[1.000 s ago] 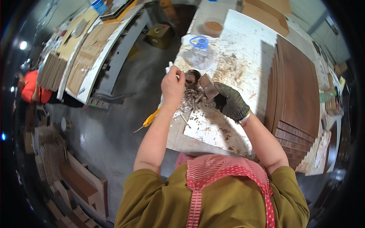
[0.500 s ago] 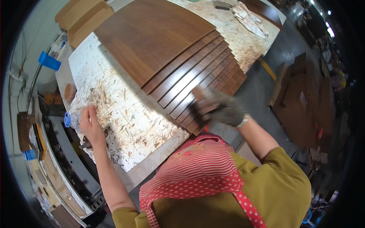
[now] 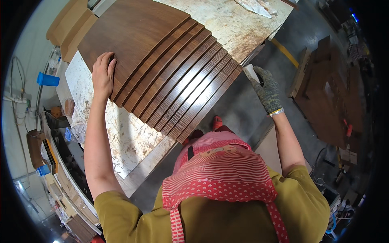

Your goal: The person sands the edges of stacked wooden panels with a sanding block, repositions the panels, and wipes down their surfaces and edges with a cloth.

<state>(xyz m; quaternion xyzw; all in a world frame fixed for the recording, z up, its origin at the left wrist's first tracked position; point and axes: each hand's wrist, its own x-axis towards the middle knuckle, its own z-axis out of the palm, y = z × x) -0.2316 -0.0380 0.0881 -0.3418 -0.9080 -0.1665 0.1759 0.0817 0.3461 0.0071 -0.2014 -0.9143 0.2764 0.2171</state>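
Observation:
A fanned stack of glossy dark-brown wooden panels (image 3: 178, 81) lies on the worktable, their near edges stepped one beyond another. My bare left hand (image 3: 103, 77) rests on the left edge of the topmost panel (image 3: 133, 32), fingers lightly bent and thumb on its upper face. Off the right corner of the lowest panel, my right hand (image 3: 266, 91) wears a grey knitted glove. It is closed on a small pale block (image 3: 251, 73), which sits close to that corner; whether they touch, I cannot tell.
The worktable (image 3: 133, 141) is white and stained brown. Left of it are an open cardboard box (image 3: 73, 26), a blue cup (image 3: 48, 79) and a round tub (image 3: 68, 106). More dark panels (image 3: 324, 97) stand on the floor at right. A pale cloth (image 3: 255, 7) lies at the back.
My left hand has moved from above the table up onto the top panel. My right hand, with the block, has swung off the stack's near edges to its right corner.

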